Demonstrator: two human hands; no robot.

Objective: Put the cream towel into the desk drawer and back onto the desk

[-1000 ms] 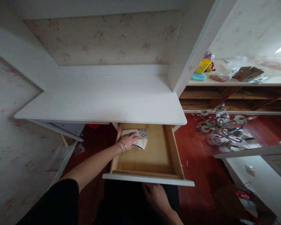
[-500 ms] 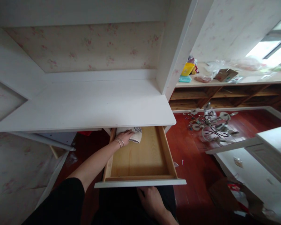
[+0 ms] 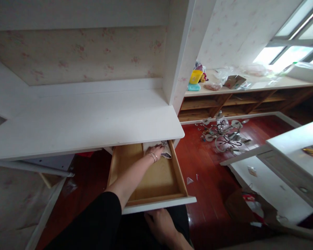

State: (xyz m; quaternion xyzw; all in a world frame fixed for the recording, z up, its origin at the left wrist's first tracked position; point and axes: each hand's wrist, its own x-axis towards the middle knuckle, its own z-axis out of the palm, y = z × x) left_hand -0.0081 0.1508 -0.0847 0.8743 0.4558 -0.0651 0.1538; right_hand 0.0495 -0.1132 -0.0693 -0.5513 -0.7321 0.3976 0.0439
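A pulled-out wooden drawer with a white front panel juts from under the white desk. Inside it, at the back right corner, my left hand presses down on a pale cloth with dark printing, fingers closed over it. Bracelets circle that wrist. Part of the cloth lies under the hand and near the desk edge. My right hand is curled at the lower edge of the drawer front, its fingertips partly hidden beneath the panel.
On the red wood floor to the right lies a chandelier. A white cabinet stands nearer, beside an open cardboard box. Along the wall, a low shelf unit carries a yellow container and plastic bags. Desk side panels rise behind.
My left hand has slid the cloth from the drawer's back left to its back right. The right hand stays at the drawer front. The view has shifted to the right.
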